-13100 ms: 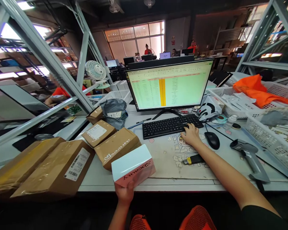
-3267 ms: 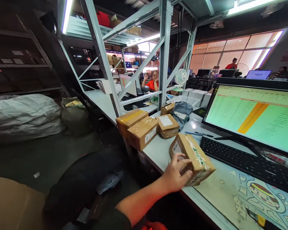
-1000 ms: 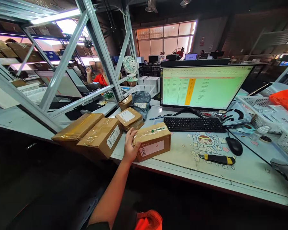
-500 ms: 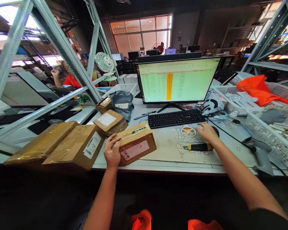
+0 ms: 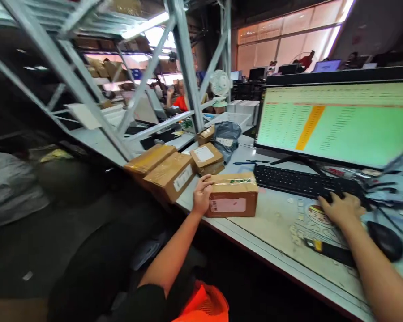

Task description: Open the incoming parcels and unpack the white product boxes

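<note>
My left hand [image 5: 202, 194] grips the left end of a brown cardboard box [image 5: 233, 194], its fingers over the top edge. The box has clear tape with green print on top and a white label on its front; it rests near the desk's front edge. At the right, my right hand [image 5: 344, 209] has its fingers spread at the lower right edge of the black keyboard [image 5: 285, 180]. Under my right forearm lies a black and yellow utility knife [image 5: 329, 250], partly covered. A black mouse [image 5: 385, 240] sits just right of that forearm.
Two taped cartons [image 5: 169, 174] stand left of the box, with a smaller labelled carton [image 5: 206, 156] and a grey plastic bag [image 5: 226, 138] behind. A monitor [image 5: 339, 120] shows a spreadsheet. Metal frame bars [image 5: 188, 67] rise at the left; a seated person in orange [image 5: 180, 103] is beyond.
The view has swung left. My right hand has moved onto the keyboard's edge with fingers spread. The box now sits straighter along the desk edge, still in my left hand.
</note>
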Available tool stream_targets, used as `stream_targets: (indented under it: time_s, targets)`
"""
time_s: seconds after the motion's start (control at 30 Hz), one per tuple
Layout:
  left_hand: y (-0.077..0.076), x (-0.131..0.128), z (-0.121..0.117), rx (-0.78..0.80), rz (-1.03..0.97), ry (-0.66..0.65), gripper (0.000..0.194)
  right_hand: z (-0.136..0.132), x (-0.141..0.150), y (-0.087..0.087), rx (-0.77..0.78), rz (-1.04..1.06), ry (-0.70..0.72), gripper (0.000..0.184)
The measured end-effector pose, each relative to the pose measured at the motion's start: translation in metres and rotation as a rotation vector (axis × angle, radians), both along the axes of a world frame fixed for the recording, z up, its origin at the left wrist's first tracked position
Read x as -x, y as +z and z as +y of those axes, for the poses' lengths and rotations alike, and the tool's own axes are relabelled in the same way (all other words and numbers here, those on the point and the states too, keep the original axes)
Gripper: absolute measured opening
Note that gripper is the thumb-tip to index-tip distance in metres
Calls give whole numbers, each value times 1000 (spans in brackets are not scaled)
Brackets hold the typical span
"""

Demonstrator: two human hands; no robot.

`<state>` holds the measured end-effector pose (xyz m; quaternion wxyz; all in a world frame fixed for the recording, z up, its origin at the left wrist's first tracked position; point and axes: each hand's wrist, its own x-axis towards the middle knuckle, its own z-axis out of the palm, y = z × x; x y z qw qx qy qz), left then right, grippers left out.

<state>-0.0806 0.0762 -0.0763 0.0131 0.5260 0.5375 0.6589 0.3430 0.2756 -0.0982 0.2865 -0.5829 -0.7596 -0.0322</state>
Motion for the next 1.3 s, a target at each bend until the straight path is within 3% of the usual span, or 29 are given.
stream_targets:
  time_s: [0.1, 0.23, 0.47, 0.57, 0.67, 0.77, 0.87, 0.93, 1.03, 1.1, 1.2, 1.3]
  targets:
    - [-5, 4, 2, -48, -14, 16, 22, -1, -36, -12, 109, -95, -177, 61]
    - [-8, 7, 9, -55, -30, -13, 24, 0, -57, -21, 176, -140, -251, 67]
    - [-7, 5, 3, -31, -72, 1, 25, 16, -62, -32, 157, -88, -178, 65]
    - [-2, 10, 3, 15, -4, -66, 30, 17, -67, -38, 138, -75, -152, 62]
    - [12, 20, 7, 69, 115, -127, 40, 13, -66, -29, 6, -52, -65, 61]
    - [29, 30, 10, 100, 207, -106, 45, 4, -70, 2, -166, 59, 0, 63]
    - [37, 21, -1, 67, 255, 23, 38, -17, -85, 30, 1, 196, -38, 69]
    - [34, -1, -16, 4, 352, 129, 31, -43, -96, 32, 169, 217, -13, 70]
    - [26, -48, -39, -40, 591, 66, 33, -98, -96, 16, 288, 73, 65, 66]
    - [22, -74, -48, 24, 688, -38, 49, -131, -86, 3, 327, -126, 19, 66]
    - [19, -96, -45, 101, 697, 11, 61, -160, -76, -17, 382, -264, 11, 62]
    - [21, -105, -41, 98, 683, 29, 56, -175, -87, -41, 253, -245, 66, 57]
